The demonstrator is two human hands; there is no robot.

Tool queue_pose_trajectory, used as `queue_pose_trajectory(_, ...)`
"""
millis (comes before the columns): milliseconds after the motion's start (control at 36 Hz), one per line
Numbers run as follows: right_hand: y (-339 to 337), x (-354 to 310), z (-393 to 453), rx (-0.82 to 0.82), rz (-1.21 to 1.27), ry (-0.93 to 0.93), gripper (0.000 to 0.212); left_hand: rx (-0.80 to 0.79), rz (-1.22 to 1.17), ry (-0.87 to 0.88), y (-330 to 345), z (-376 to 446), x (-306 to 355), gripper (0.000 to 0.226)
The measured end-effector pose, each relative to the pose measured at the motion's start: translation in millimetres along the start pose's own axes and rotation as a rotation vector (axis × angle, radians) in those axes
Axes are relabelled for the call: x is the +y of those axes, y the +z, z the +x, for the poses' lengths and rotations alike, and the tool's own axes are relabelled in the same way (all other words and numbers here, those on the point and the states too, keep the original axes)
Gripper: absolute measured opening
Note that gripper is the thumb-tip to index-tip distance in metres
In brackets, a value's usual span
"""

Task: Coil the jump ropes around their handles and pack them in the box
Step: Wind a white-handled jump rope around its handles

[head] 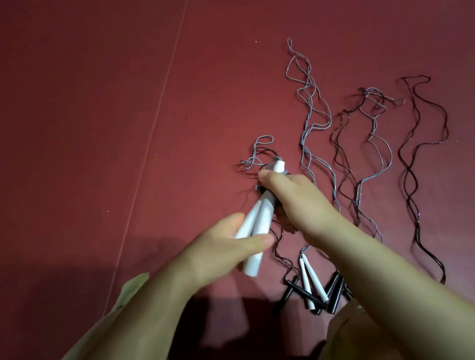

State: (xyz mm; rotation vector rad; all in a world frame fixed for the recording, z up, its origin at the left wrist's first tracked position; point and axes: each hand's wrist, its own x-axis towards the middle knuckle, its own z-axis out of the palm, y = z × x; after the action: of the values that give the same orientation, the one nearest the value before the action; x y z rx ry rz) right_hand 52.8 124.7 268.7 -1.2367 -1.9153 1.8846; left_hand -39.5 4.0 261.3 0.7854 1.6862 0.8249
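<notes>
We grip the white handles (253,231) in our left hand (222,246) while our right hand (291,197) winds cord; the loose ropes (373,148) at right remain uncoiled, no box in sight.

Held handle pair (259,215) is sitting left of the loose ropes (373,148) lying on the floor (76,108), spare handles (315,286) lying nearer, between the forearms.

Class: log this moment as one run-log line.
left hand: grips white handles | right hand: winding cord | floor: other ropes uncoiled | box: unseen
</notes>
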Motion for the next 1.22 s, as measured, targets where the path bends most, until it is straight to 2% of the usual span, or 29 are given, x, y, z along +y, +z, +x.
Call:
queue_pose_trajectory(28, 2, -1, -2, -0.024, 0.024, -0.018, 0.036, -0.089, -0.136, -0.014, -1, -1, 1, 0.014)
queue_pose_trajectory(56, 3, -1, -3, -0.038, 0.076, -0.018, 0.033, -0.174, -0.260, -0.024, -3, -1, -1, 0.020)
queue_pose_trajectory(139, 4, -3, -5, -0.052, 0.307, 0.020, 0.027, -0.577, -0.662, -0.073, -2, -1, -7, 0.051)
queue_pose_trajectory(194, 1, -3, -5, -0.056, 0.403, 0.027, 0.029, -0.805, -0.893, -0.049, 5, 1, -5, 0.060)
queue_pose_trajectory(278, -3, -3, -3, -0.180, 0.401, -0.006, 0.037, -0.850, -1.035, 0.011, 10, 3, 1, 0.048)
queue_pose_trajectory(333, -12, -2, -3, -0.243, 0.288, 0.003, 0.041, -0.772, -1.032, -0.026, 8, 4, 4, 0.046)
queue_pose_trajectory(417, -26, 0, -6, -0.272, 0.131, 0.034, 0.046, -0.500, -0.755, -0.115, 4, 6, -1, 0.056)
queue_pose_trajectory(500, -32, 4, -6, -0.273, 0.000, 0.092, 0.047, -0.301, -0.541, -0.147, 4, 7, -6, 0.065)
queue_pose_trajectory(611, -31, 11, -1, -0.158, -0.161, 0.131, 0.052, -0.112, -0.396, -0.183, 6, 8, -7, 0.068)
queue_pose_trajectory(694, -29, 12, 1, -0.063, -0.364, 0.100, 0.065, -0.003, -0.284, -0.186, 9, 13, -11, 0.062)
queue_pose_trajectory(750, -28, 12, -1, -0.010, -0.455, 0.072, 0.066, 0.094, -0.177, -0.150, 9, 18, -15, 0.068)
queue_pose_trajectory(833, -24, 12, -2, -0.007, -0.416, 0.042, 0.058, 0.252, 0.008, -0.050, 4, 21, -19, 0.072)
queue_pose_trajectory(944, -16, 10, -3, -0.019, -0.246, 0.089, 0.059, 0.403, 0.407, -0.034, 1, 18, -17, 0.053)
queue_pose_trajectory(1056, -8, 10, -3, 0.035, -0.226, 0.145, 0.055, 0.514, 0.793, -0.001, 11, 16, -16, 0.042)
queue_pose_trajectory(1139, -6, 10, -1, 0.050, -0.242, 0.155, 0.050, 0.562, 0.911, 0.028, 14, 15, -15, 0.043)
queue_pose_trajectory(1222, -5, 9, -2, 0.066, -0.252, 0.134, 0.049, 0.564, 0.917, 0.063, 12, 14, -16, 0.041)
